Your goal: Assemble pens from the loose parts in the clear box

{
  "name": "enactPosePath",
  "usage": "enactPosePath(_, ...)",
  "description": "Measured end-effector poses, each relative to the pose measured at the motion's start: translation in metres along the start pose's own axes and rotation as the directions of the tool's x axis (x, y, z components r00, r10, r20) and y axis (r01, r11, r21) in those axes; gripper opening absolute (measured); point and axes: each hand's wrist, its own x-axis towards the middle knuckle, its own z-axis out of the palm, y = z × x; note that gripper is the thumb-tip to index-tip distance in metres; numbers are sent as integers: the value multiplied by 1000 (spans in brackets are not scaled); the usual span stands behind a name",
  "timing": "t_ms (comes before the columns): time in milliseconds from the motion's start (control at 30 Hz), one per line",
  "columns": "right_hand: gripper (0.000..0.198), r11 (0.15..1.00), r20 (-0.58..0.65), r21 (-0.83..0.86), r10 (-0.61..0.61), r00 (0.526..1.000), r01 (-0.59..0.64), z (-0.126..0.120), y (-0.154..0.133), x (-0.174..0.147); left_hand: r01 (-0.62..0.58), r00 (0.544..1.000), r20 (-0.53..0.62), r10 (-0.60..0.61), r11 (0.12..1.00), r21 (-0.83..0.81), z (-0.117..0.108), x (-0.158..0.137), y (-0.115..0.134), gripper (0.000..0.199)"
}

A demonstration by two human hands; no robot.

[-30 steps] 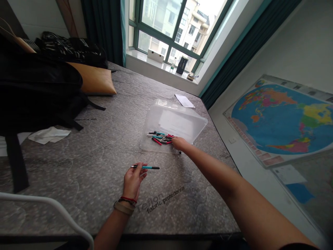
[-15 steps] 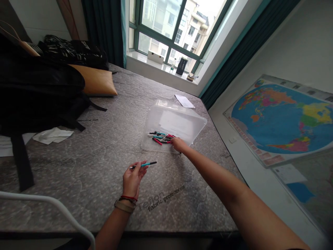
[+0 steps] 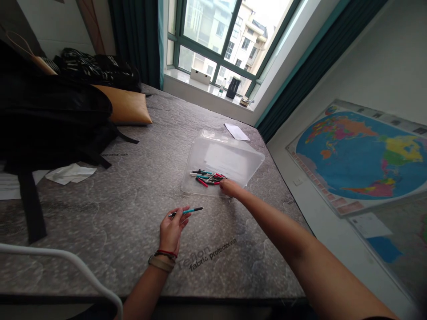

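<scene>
My left hand (image 3: 171, 230) is closed around a teal pen with dark ends (image 3: 187, 212), held above the grey mattress-like surface and pointing right. Several pens (image 3: 207, 176) in red, teal, black and white lie in a loose pile inside a clear plastic tray (image 3: 188, 190). At the right end of that pile is my right hand (image 3: 229, 188), its fingers drawn together and pointing down. Whatever is between those fingertips is hidden from this angle.
A black bag (image 3: 50, 115) with dangling straps and a tan cushion-like item (image 3: 130, 106) occupy the left. Crumpled white paper (image 3: 70, 173) lies near the bag. Behind the tray is a folded white sheet (image 3: 236, 132). A white curved tube (image 3: 66, 255) crosses the lower left.
The view has shifted slightly. My right hand stays at the pen pile, its fingers a little more tucked in. My left hand keeps its hold on the teal pen.
</scene>
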Motion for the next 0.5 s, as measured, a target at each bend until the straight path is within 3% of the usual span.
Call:
enactPosePath(67,16,985,-105,173,43,994,-25,3,-9,-6,-8,1000,0,8,1000,0,0,1,0,31)
enactPosePath(133,19,872,-220,490,148,964,-22,10,-26,-17,-21,1000,-3,21,1000,-3,1,1,1,33)
enactPosePath(167,23,742,-234,670,209,949,1,16,-36,-25,-25,1000,-4,25,1000,-1,1,1,1,34)
enactPosePath(233,31,352,-125,936,283,951,18,31,-61,-44,-26,1000,-5,26,1000,8,1,1,1,35)
enactPosePath(267,32,171,-69,985,303,950,17,40,-73,-55,-24,1000,-3,24,1000,15,2,0,1,35)
enactPosePath(333,33,-86,18,996,343,939,12,58,-95,-74,-20,1000,4,20,999,24,2,-2,-1,36)
enactPosePath(400,33,-264,76,964,379,922,29,76,-111,-88,-18,1000,16,18,999,27,1,-6,-2,36)
enactPosePath(500,32,-449,92,886,419,904,118,97,-118,-98,-7,999,41,5,999,33,0,-14,-2,36)
